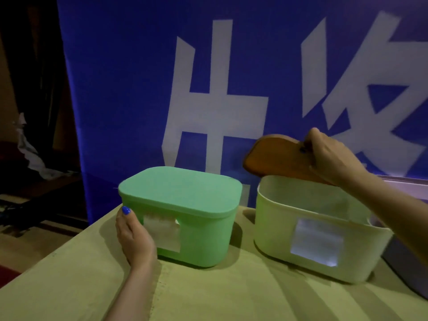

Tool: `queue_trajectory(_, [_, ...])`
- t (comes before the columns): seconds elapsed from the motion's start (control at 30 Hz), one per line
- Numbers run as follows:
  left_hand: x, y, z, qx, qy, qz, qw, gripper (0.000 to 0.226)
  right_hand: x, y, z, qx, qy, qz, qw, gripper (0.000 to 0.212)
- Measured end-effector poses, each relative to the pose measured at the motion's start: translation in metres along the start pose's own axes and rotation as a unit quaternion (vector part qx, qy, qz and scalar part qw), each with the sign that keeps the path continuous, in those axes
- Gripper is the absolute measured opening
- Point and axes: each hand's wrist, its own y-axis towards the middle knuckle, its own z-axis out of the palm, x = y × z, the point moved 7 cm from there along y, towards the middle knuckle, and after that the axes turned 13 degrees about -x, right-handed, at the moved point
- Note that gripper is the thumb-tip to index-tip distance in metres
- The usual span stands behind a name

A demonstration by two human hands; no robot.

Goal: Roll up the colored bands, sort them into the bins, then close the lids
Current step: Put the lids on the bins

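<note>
— Where are your hands?

— My left hand point(135, 239) rests against the near left corner of the green bin point(185, 228), thumb up along the wall just under the rim, fingers curved round the corner. My right hand point(331, 158) grips the brown lid point(278, 156) by its right end and holds it tilted above the back rim of the cream bin point(308, 239), apart from the front rim.

— And the bins themselves?

— Side by side on the worktop point(220, 297), near each other but not touching — a strip of tan cloth shows between them. The green bin is already capped by its green lid point(180, 188), which overhangs the wall all round. The cream bin stands open at the top; I cannot see what lies inside. Each has a pale label on its front wall.

— How much room is there?

— Bare cloth lies in front of both bins. The worktop's left edge runs diagonally close to my left hand, with floor below it. Behind the bins hangs a blue banner point(139, 89) with white characters; a grey object point(405, 269) sits beside the cream bin on the right.
</note>
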Motion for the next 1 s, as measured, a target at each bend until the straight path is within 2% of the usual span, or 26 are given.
queue_trajectory(0.13, [0.002,0.001,0.0,-0.005,0.01,-0.001,1.0,0.061,0.006,-0.052,-0.038,-0.027,0.026,-0.048,0.998,0.02])
queue_trajectory(0.27, [0.0,-0.002,0.001,-0.009,0.0,-0.006,1.0,0.053,-0.006,-0.1,-0.038,0.018,0.076,0.029,0.997,0.018])
queue_trajectory(0.43, [-0.003,-0.007,0.0,0.002,-0.005,-0.016,1.0,0.051,-0.008,-0.125,-0.023,0.036,0.115,0.085,0.989,0.031])
queue_trajectory(0.57, [0.0,-0.008,0.0,0.004,-0.006,-0.028,1.0,0.053,-0.006,-0.128,-0.018,0.035,0.066,0.084,0.994,0.043])
queue_trajectory(0.73, [0.001,-0.004,0.001,-0.007,-0.006,-0.024,1.0,0.052,-0.007,-0.128,-0.001,0.132,-0.097,0.121,0.979,0.053])
queue_trajectory(0.87, [-0.004,-0.007,0.004,-0.012,-0.009,-0.025,1.0,0.052,0.011,-0.125,0.008,0.149,-0.123,0.124,0.973,0.062])
queue_trajectory(1.0, [-0.011,-0.009,0.001,-0.021,0.007,-0.005,1.0,0.052,0.021,-0.121,0.013,0.168,-0.113,0.12,0.972,0.053])
